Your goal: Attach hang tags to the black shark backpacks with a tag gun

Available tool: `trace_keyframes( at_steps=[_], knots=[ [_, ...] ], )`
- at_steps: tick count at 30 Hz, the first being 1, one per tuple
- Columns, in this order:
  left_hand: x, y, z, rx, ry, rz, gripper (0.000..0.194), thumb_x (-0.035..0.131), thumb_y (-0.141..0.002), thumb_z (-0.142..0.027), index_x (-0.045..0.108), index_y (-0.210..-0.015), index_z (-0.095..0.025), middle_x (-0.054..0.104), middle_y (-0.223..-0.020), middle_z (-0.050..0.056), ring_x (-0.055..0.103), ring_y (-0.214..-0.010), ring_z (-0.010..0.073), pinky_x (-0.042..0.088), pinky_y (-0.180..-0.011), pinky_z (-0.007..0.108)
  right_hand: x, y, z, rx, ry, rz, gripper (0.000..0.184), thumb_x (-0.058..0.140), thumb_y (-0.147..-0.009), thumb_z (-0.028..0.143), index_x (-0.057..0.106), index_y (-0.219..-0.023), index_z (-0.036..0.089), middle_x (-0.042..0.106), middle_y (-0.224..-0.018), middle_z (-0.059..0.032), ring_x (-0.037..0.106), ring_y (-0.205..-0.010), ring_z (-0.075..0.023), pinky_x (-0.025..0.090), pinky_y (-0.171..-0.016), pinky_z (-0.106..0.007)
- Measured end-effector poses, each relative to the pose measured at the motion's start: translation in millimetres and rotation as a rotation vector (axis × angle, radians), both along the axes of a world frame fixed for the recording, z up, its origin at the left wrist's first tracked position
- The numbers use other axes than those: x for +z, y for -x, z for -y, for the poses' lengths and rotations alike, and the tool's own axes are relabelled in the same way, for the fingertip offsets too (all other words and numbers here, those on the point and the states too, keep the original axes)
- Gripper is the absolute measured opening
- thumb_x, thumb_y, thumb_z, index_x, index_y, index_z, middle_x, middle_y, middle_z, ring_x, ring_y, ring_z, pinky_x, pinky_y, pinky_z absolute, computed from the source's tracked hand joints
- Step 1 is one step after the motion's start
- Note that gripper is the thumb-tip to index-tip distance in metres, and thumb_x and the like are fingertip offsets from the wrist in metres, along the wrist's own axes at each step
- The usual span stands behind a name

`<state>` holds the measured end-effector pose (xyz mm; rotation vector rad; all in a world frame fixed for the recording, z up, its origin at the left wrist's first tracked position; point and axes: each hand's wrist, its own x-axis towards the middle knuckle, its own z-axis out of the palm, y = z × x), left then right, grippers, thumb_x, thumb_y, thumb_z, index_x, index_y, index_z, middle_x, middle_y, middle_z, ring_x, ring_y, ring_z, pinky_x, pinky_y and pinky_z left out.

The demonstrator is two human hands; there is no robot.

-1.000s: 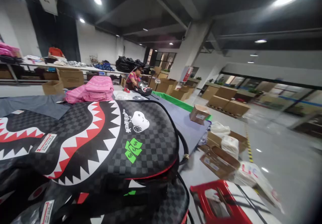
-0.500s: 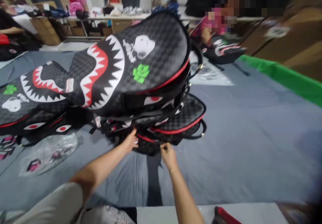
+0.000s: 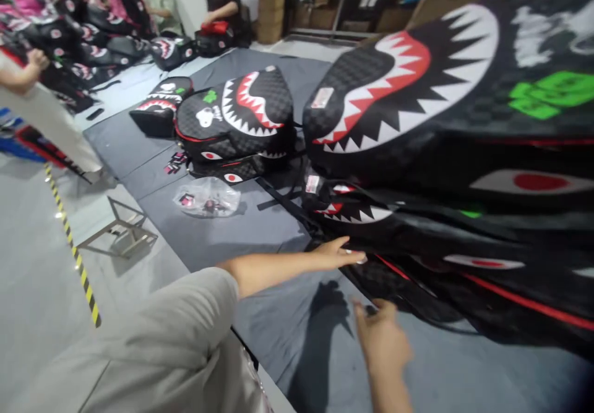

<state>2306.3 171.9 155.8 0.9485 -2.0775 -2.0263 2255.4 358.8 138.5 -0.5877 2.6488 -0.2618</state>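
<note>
Black checkered backpacks [image 3: 445, 110] with red-and-white shark mouths and red eyes lie stacked on the right. Against the lower edge of this stack rests my left hand [image 3: 338, 255], thumb raised and fingers stretched out. Something small and white shows at its fingertips. My right hand [image 3: 384, 334] is slightly blurred, nearer to me and apart from the stack. Its fingers are curled, and a small dark thing I cannot make out shows between thumb and forefinger. A lower backpack [image 3: 380, 277] with a red zipper line lies just beyond both hands.
More shark backpacks [image 3: 255, 104] lie farther along the grey table cover [image 3: 218, 240]. A clear plastic bag [image 3: 208, 198] with small pink-and-black pieces is nearer. A metal-framed stool [image 3: 116, 224] stands on the floor at left. Other people work around the far end, near a heap of bags [image 3: 102, 48].
My view has swung left and closer to the stack. The right hand has come away from the bag's edge, while the left hand stays at the stack's lower edge.
</note>
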Motion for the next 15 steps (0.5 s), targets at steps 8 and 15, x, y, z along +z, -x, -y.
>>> trace_keyframes(
  at_steps=[8, 15],
  knots=[
    [37.1, -220, 57, 0.465, 0.772, 0.211, 0.047, 0.056, -0.089, -0.029, 0.055, -0.135, -0.019, 0.044, -0.151, 0.012, 0.038, -0.141, 0.0257, 0.027, -0.122, 0.048, -44.6, 49, 56, 0.566, 0.041, -0.169, 0.044, 0.039, -0.095, 0.024, 0.048, -0.135, 0.007, 0.064, -0.113, -0.0202, 0.064, -0.108, -0.031, 0.048, -0.089, -0.038],
    [2.8, -443, 140, 1.12, 0.743, 0.661, 0.049, 0.043, -0.096, -0.022, 0.04, -0.143, -0.009, 0.039, -0.15, 0.019, 0.033, -0.143, 0.0277, 0.029, -0.12, 0.049, -31.5, 22, 85, 0.612, 0.017, -0.484, 0.058, 0.031, -0.094, 0.032, 0.039, -0.146, 0.008, 0.055, -0.128, -0.03, 0.062, -0.109, -0.044, 0.052, -0.075, -0.05]
  ],
)
